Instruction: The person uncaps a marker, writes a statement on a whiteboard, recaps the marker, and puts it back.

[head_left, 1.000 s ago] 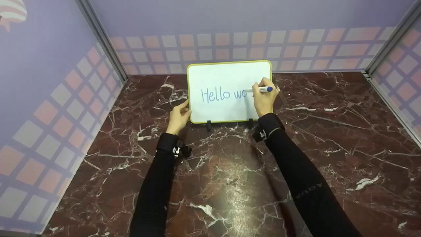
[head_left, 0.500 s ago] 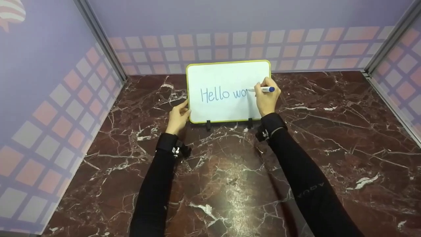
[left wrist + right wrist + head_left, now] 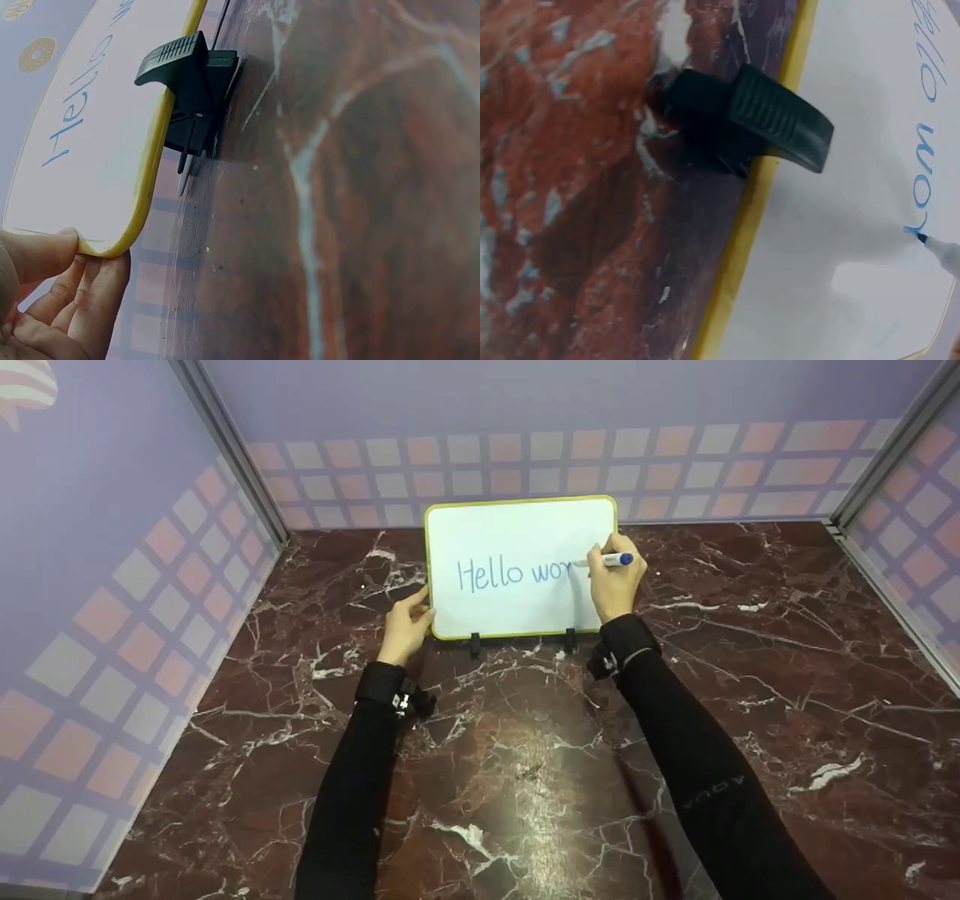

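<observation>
A yellow-framed whiteboard (image 3: pixel 510 611) stands tilted back, with "Hello wor" written on it in blue. My left hand (image 3: pixel 405 626) grips the board by its lower left edge; the left wrist view has the thumb (image 3: pixel 46 253) on the front face and the fingers behind. Near the board's right side, my right hand (image 3: pixel 616 581) pinches a white whiteboard marker (image 3: pixel 615 559) with a blue end. In the right wrist view the marker's dark tip (image 3: pixel 922 238) is at the last letter, while most of the right hand lies outside that picture.
Two black holders (image 3: pixel 475 645) clasp the board's bottom edge, and one holder (image 3: pixel 180 64) shows close up in the left wrist view. A dark red marbled tabletop (image 3: pixel 525 780) lies beneath. Purple panels with pink and white squares (image 3: pixel 506 450) enclose the back and sides.
The right hand has shifted rightward with the marker, and an "r" now follows "wo" on the whiteboard. The left hand keeps its place on the board's edge.
</observation>
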Demonstrator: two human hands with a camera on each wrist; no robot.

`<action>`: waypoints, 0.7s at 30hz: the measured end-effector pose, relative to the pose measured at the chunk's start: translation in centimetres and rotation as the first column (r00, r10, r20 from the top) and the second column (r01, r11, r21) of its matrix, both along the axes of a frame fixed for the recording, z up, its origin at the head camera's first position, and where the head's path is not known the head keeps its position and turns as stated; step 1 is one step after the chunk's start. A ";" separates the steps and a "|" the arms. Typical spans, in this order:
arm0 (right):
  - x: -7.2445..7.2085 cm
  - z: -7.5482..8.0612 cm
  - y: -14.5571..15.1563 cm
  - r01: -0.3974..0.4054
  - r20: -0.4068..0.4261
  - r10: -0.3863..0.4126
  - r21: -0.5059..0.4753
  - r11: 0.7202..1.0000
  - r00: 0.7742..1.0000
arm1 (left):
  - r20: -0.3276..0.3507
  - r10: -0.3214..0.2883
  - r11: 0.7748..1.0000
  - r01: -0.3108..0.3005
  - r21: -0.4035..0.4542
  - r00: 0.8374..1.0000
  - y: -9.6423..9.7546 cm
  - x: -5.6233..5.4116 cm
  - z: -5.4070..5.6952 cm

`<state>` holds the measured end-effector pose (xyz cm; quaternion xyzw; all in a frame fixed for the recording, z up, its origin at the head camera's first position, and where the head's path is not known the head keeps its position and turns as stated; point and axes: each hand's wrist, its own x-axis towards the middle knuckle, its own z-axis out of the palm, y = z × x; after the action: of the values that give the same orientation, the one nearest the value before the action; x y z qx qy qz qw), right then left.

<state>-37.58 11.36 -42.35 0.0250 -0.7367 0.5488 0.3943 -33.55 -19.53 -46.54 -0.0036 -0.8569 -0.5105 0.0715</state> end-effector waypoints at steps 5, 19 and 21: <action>0.0 0.3 0.1 0.023 -0.026 -0.024 -0.036 0.999 0.999 | 0.013 -0.001 1.000 0.001 0.023 1.000 0.1 0.1 0.0; -0.5 0.6 0.7 -0.012 -0.009 0.011 -0.074 0.997 1.000 | 0.014 -0.012 1.000 0.012 0.023 1.000 0.0 0.1 0.1; -0.5 0.6 0.7 -0.019 -0.015 0.018 -0.073 0.997 1.000 | 0.018 -0.011 1.000 0.010 0.020 1.000 0.0 0.1 0.1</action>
<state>-38.11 12.08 -41.74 0.0214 -0.7130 0.5789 0.3949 -33.49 -19.56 -46.43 -0.0028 -0.8524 -0.5193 0.0611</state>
